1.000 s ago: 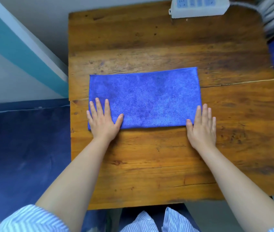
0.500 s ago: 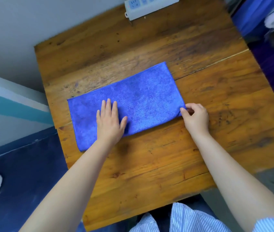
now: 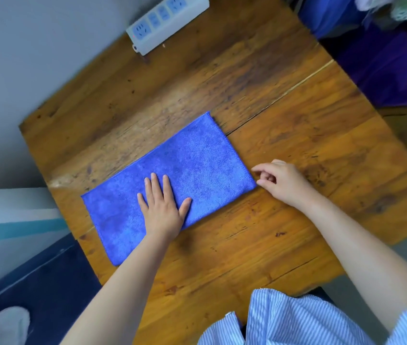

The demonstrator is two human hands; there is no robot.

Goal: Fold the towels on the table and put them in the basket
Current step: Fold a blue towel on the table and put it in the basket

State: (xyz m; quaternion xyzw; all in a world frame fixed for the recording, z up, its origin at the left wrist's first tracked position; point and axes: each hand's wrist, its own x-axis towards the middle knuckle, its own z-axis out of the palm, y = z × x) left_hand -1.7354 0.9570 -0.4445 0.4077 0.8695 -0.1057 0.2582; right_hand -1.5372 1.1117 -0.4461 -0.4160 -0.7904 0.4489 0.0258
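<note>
- A royal-blue microfibre towel [image 3: 172,185], a long rectangle with a fine nap and a thin stitched hem, lies flat near the middle of the table, set on a slant from near-left to far-right.
- The left hand [image 3: 161,206] rests palm-down on the towel's middle, fingers straight and slightly spread, thumb out to the side, pressing the cloth flat.
- The right hand [image 3: 281,180] sits on the wood just beside the towel's right short edge, fingers loosely curled; the fingertips lie at the near right corner, but I cannot tell whether they pinch the hem or only touch it.
- Half a second ago the left hand lay nearer the towel's front edge; it now sits further onto the cloth. The right hand was at the same corner then, as now. The view has tilted further, so the towel appears more slanted.
- The worn, knotty wooden plank table [image 3: 297,150] is amber-brown with dark stains and a long pale seam between boards.
- A white plastic power strip [image 3: 166,19] with blue socket faces lies at the far edge.
- Beyond the table: a pale grey wall with a teal band [image 3: 10,230] on the left, dark blue floor, a blurred pile of blue and purple cloth [image 3: 381,66] at upper right.
- A blue-and-white striped shirt [image 3: 284,322] shows at the bottom.
</note>
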